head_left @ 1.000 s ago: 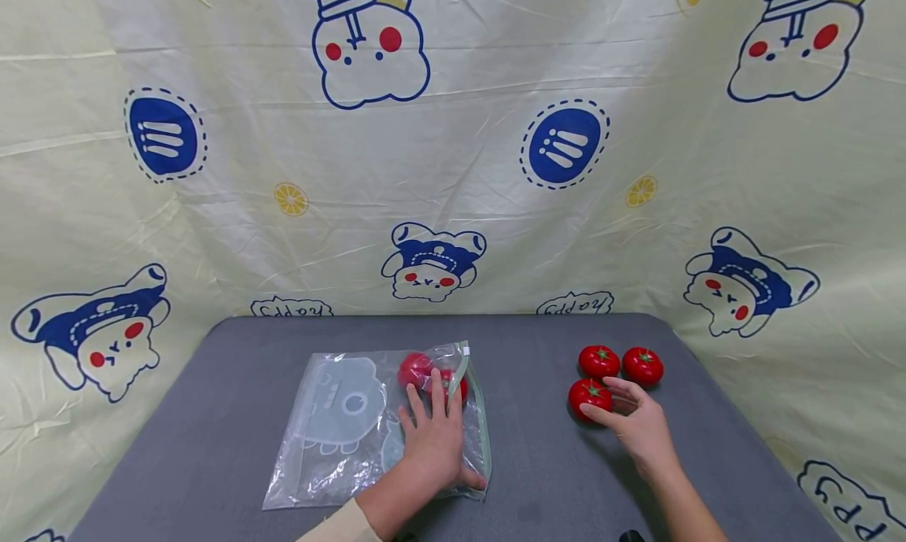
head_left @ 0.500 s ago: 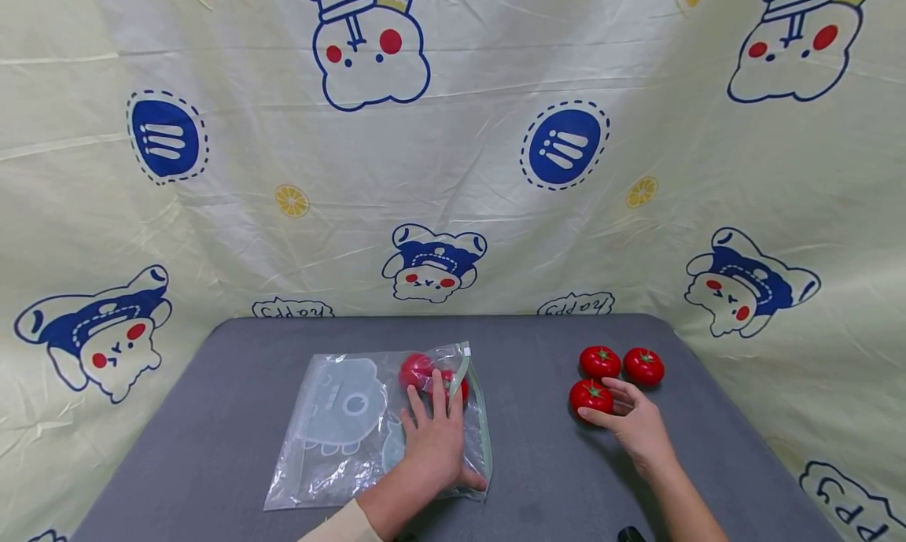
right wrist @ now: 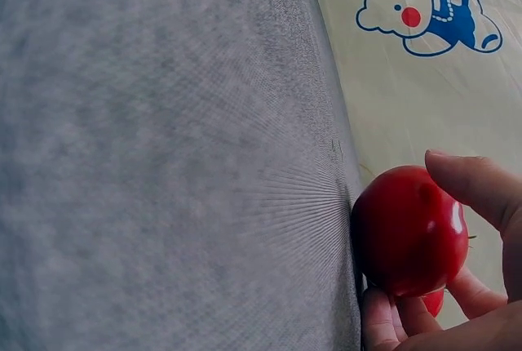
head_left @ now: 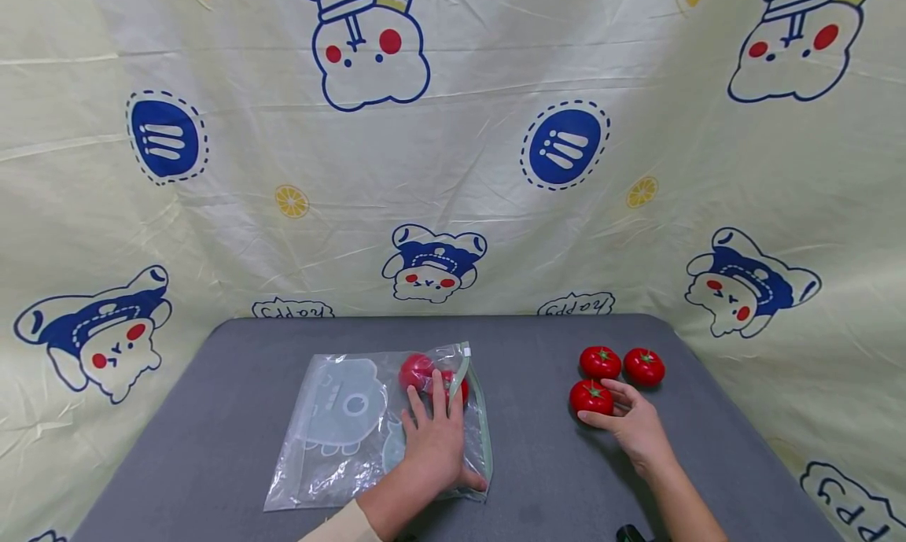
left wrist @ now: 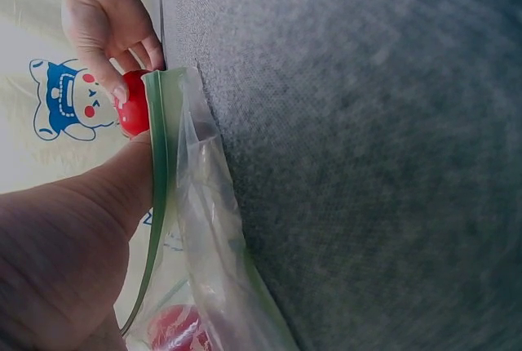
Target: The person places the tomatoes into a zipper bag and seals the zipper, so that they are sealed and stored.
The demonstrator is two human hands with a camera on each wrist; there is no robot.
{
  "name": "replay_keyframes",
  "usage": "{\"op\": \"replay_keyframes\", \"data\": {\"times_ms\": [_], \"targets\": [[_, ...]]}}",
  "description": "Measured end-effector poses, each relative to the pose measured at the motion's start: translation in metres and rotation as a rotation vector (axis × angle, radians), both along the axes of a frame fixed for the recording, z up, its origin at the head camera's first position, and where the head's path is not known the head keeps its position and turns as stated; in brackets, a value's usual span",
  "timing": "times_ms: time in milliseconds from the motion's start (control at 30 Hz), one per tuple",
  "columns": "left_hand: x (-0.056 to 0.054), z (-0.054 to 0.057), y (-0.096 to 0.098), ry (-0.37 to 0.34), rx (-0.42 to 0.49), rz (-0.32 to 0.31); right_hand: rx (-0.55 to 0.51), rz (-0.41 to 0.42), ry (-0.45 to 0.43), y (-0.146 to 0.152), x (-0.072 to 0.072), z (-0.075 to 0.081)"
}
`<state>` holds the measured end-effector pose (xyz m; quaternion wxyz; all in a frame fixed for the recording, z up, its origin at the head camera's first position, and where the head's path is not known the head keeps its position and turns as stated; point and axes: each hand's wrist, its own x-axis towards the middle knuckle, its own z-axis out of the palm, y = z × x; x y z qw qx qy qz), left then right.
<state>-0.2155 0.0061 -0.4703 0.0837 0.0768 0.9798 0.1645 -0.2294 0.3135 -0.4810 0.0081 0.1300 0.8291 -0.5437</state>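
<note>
My left hand (head_left: 433,451) lies with spread fingers on a clear zip bag (head_left: 300,479) that has a green closure along its right side. Two red tomatoes (head_left: 415,370) are inside the bag near that side, one partly behind my fingers. On the right, my right hand (head_left: 642,436) holds a red tomato (head_left: 590,398) between thumb and fingers, low at the table surface. The right wrist view shows the thumb on one side of this tomato (right wrist: 408,233) and the fingers curled on the other. In the left wrist view the bag's green zip edge (left wrist: 160,171) bulges up beside my wrist.
Two more tomatoes, a left one (head_left: 600,362) and a right one (head_left: 644,366), sit just behind the held one. All lie on a grey cloth-covered table (head_left: 538,463). A patterned curtain (head_left: 495,172) hangs behind it. A small black object (head_left: 628,534) shows at the bottom edge.
My right thumb has shifted slightly lower along the front of the tomato. The left hand and the bag stay where they were.
</note>
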Motion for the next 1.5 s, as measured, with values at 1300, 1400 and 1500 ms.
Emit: {"op": "replay_keyframes", "data": {"times_ms": [1300, 1400, 1500], "targets": [[0.0010, -0.0034, -0.0016, 0.032, -0.002, -0.002, 0.016, -0.004, -0.022, -0.0042, 0.0008, 0.0000], [0.0010, -0.0039, -0.0014, 0.035, 0.000, -0.003, 0.008, 0.000, -0.023, -0.0052, 0.0016, -0.0003], [0.0005, -0.0040, -0.0012, 0.038, 0.006, -0.002, 0.003, 0.006, -0.020, -0.0064, 0.0024, -0.0003]]}}
